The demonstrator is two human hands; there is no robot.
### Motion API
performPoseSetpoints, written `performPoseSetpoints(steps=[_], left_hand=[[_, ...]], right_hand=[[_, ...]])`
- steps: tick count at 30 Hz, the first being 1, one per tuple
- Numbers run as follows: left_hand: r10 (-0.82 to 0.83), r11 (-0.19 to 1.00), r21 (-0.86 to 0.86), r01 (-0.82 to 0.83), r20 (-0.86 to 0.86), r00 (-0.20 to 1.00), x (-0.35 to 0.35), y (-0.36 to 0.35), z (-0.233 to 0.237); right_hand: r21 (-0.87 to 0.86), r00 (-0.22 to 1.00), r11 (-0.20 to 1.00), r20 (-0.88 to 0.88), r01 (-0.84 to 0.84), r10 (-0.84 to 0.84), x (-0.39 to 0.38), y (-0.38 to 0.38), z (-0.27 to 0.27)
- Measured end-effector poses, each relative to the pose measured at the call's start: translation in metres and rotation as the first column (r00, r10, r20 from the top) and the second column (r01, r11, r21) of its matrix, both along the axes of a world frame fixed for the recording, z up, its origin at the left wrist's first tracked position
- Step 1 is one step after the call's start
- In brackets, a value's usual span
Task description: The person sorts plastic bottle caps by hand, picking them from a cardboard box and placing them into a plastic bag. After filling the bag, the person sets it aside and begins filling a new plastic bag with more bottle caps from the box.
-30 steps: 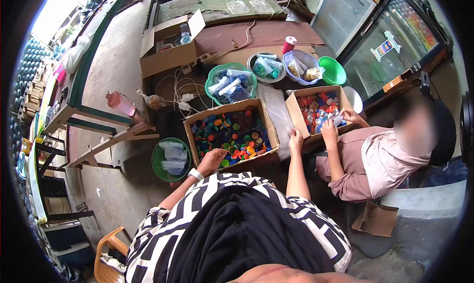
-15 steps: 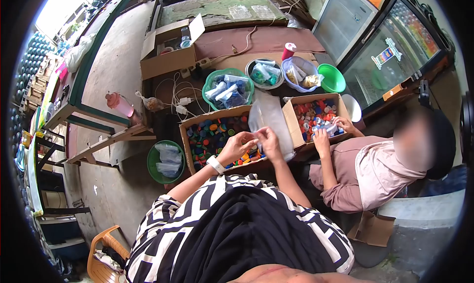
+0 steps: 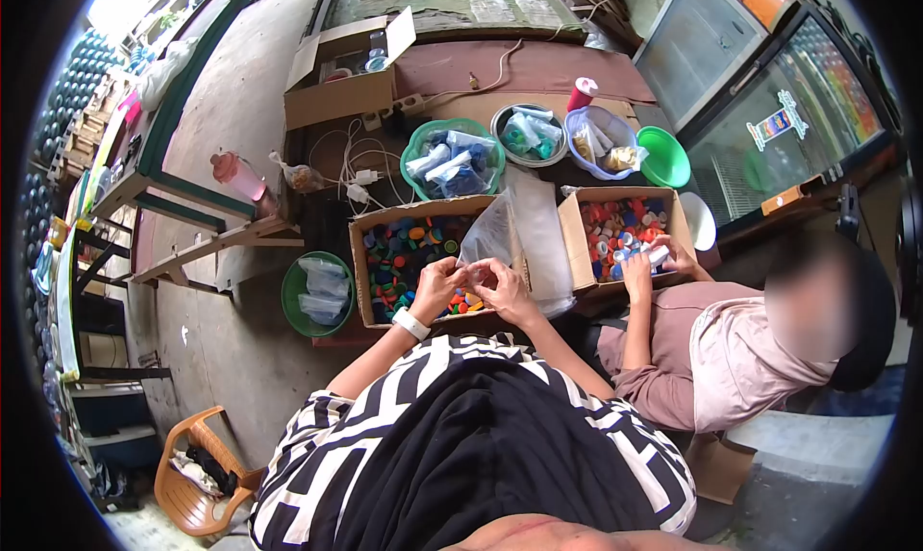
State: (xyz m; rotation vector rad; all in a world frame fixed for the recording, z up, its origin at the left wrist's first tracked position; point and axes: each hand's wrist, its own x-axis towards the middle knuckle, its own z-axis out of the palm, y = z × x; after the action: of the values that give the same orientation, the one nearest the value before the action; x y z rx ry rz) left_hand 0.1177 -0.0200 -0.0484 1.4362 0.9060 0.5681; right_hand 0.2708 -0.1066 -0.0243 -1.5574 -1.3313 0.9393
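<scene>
Left hand [image 3: 437,287] and right hand [image 3: 507,289] close together over the near edge of the cap box [image 3: 357,261], fingers curled in, both pinching the bottom end of a clear bag [image 3: 488,236]. Bag sticking up and away from the hands, over the box's right half. White band [image 3: 411,323] on the left wrist. Box full of loose caps [image 3: 404,253], blue, green, orange, red, the lot. Just right of it a sheet of clear plastic [image 3: 540,234], then a second box [image 3: 569,232] of mostly red and white caps, with another person's hands [image 3: 639,267] at its near side, holding something small, can't tell what. Behind the boxes on the tabletop: green basket [image 3: 405,162] of filled bags, metal bowl [image 3: 495,128], pale bowl [image 3: 569,133], green bowl [image 3: 665,157]. Green basin [image 3: 288,301] with more bags down on the floor, left of the cap box. Pink bottle [image 3: 236,176] further left, orange chair [image 3: 192,469] at bottom left, glass-door fridges [image 3: 769,99] off to the right.
</scene>
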Motion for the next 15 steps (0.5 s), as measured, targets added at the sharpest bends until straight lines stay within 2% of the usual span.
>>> performPoseSetpoints(steps=[1, 2, 4, 9, 11, 13, 15], left_hand=[[0.029, 0.999, 0.033, -0.029, -0.020, 0.999, -0.001, -0.001, -0.003], [0.058, 0.996, 0.067, -0.056, -0.039, 0.998, -0.001, -0.003, -0.006], [0.094, 0.994, 0.059, -0.093, -0.016, 0.995, 0.000, -0.010, -0.001], [0.148, 0.988, 0.040, -0.146, -0.030, 0.989, -0.001, -0.017, -0.007], [0.143, 0.984, 0.094, -0.149, 0.065, 0.988, 0.001, -0.020, -0.019], [0.132, 0.983, 0.129, -0.135, 0.030, 0.991, 0.000, -0.022, -0.006], [0.119, 0.980, 0.163, -0.116, -0.006, 0.993, -0.002, -0.023, 0.008]], right_hand=[[0.065, 0.998, 0.998, 0.070, -0.005, 0.000, 0.000, 0.001, 0.001], [0.063, 0.998, 0.998, 0.069, -0.012, 0.007, 0.001, 0.001, -0.003], [0.122, 0.983, 0.992, 0.178, 0.027, -0.049, 0.001, 0.002, -0.010], [0.047, 0.996, 0.999, 0.091, -0.015, 0.011, 0.003, -0.003, 0.001], [0.018, 0.998, 0.999, 0.048, -0.035, 0.034, 0.003, -0.005, -0.001], [0.121, 1.000, 0.992, 0.019, -0.024, 0.022, 0.003, -0.006, -0.006], [0.080, 1.000, 0.997, -0.019, -0.023, 0.025, 0.004, -0.006, -0.001]])
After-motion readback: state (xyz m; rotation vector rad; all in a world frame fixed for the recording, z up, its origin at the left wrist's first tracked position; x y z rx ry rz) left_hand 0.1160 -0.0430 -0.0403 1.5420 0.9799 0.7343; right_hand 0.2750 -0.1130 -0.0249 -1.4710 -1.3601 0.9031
